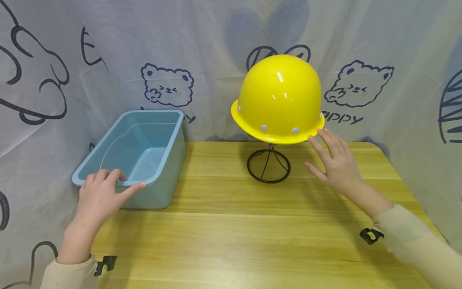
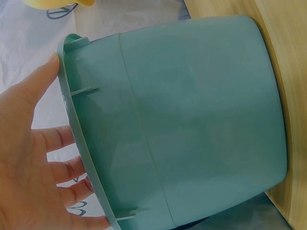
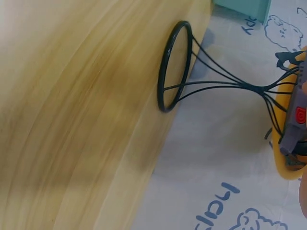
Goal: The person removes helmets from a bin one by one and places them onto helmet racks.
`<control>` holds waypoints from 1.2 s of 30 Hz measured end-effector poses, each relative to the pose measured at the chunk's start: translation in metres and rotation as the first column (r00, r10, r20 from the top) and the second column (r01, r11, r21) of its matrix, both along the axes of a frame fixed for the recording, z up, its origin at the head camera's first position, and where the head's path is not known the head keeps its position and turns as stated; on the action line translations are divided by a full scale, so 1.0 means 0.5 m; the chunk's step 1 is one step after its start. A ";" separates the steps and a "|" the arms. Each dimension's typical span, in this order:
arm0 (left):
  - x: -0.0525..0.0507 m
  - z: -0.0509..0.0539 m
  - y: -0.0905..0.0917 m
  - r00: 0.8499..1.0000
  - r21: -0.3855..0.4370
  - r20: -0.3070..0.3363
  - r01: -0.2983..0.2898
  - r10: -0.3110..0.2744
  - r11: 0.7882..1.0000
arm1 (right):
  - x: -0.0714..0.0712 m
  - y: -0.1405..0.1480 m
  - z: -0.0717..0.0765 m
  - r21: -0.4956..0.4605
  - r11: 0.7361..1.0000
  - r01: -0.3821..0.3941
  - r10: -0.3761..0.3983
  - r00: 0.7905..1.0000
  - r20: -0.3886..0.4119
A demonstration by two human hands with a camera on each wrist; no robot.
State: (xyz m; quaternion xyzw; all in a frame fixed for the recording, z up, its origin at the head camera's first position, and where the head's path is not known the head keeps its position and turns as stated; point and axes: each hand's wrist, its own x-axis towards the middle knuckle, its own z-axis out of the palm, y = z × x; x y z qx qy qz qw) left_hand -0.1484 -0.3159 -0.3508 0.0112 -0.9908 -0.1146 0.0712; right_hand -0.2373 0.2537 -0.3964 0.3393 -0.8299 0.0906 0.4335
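A light blue plastic bin (image 1: pixel 169 168) stands at the left of the wooden table. My left hand (image 1: pixel 99 196) holds its near rim, with the fingertips hooked over to the inside and the thumb stretched along the rim's top; the left wrist view shows the same hand (image 2: pixel 29 158) at the bin's rim from below. A yellow hard hat (image 1: pixel 281 96) sits on a black wire stand (image 1: pixel 268 180) to the right. My right hand (image 1: pixel 337 162) is at the hat's right brim, fingers spread and nearly straight. Whether the fingertips touch the brim I cannot tell.
The wooden table (image 1: pixel 223 241) backs onto a pale curtain (image 1: pixel 209 60) printed with bears, which also hangs along both sides. Under the hat, the right wrist view shows a grey inner band with a red mark (image 3: pixel 301 115).
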 end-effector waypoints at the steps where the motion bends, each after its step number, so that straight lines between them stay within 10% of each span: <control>1: 0.000 0.000 0.000 1.000 0.000 0.001 0.001 -0.001 1.000 | 0.003 0.000 0.001 0.005 1.000 0.012 -0.012 1.000 0.009; 23: -0.001 0.035 0.002 0.988 -0.112 0.140 0.077 -0.061 0.991 | 0.058 -0.007 0.060 0.126 0.984 0.124 -0.152 0.959 0.240; 36: -0.009 0.080 0.045 0.991 -0.167 0.071 0.121 -0.110 0.979 | 0.072 0.009 0.090 0.112 0.984 0.137 -0.159 0.960 0.230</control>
